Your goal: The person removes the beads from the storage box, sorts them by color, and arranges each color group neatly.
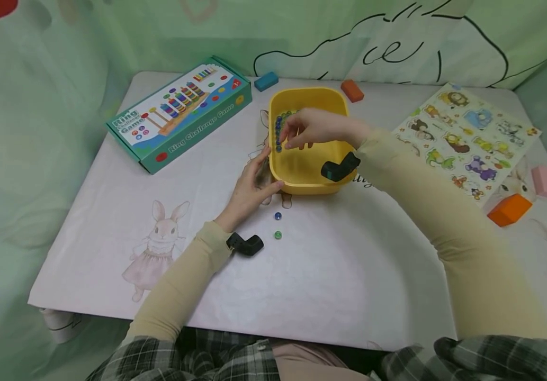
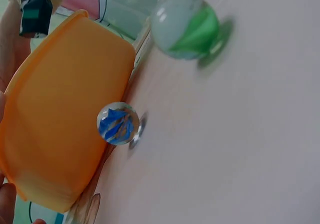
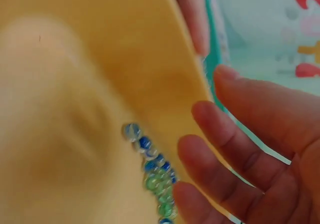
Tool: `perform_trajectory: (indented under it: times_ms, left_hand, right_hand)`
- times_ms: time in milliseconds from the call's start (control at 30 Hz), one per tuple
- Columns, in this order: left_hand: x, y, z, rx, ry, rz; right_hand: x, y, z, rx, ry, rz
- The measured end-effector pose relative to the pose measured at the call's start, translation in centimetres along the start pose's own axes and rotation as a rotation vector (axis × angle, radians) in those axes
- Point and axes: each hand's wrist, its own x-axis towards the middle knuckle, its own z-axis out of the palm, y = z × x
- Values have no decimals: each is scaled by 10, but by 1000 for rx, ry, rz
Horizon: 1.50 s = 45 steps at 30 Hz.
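A yellow plastic bin point(image 1: 311, 185) stands on the table with several blue and green glass marbles point(image 3: 160, 179) gathered along its left side. My left hand point(image 1: 249, 193) touches the bin's near left corner, its fingers along the left wall and its thumb at the front. Over the marbles, inside the bin, my right hand point(image 1: 313, 127) has loosely bent, spread fingers point(image 3: 220, 129) with nothing between them. In front of the bin, a blue marble point(image 2: 118, 124) and a green marble point(image 2: 186, 27) lie apart on the table.
A green ring game box point(image 1: 182, 116) lies at the back left. Blue point(image 1: 266, 81) and red-orange point(image 1: 352, 91) blocks flank the bin's far end. To the right are an animal sticker sheet point(image 1: 468, 137), an orange block point(image 1: 510, 210) and a pink block point(image 1: 546, 182).
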Motion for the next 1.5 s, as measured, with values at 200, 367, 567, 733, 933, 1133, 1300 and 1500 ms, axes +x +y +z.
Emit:
perform_trajectory:
  times_ms: [200, 367, 567, 733, 933, 1133, 1300, 1500]
  left_hand:
    - [0, 1, 1, -12, -4, -16]
    - [0, 2, 1, -10, -4, 20]
    - [0, 2, 1, 6, -3, 53]
    - [0, 1, 3, 3, 1, 30]
    - [0, 1, 4, 2, 2, 20]
    - [-1, 2, 3, 0, -3, -14]
    - [-1, 1, 3, -4, -1, -29]
    - [-1, 2, 1, -7, 6, -28]
  right_hand:
    - [17, 11, 3, -49, 37, 28]
    - [25, 11, 8, -137, 51, 52]
    - [33, 7, 13, -160, 47, 91]
    - [36, 6, 19, -176, 33, 140]
    - [39, 7, 25, -223, 37, 148]
    - [42, 6, 29, -284, 37, 160]
    - [43, 6, 29, -306, 33, 155]
    - [36, 9, 16, -254, 44, 88]
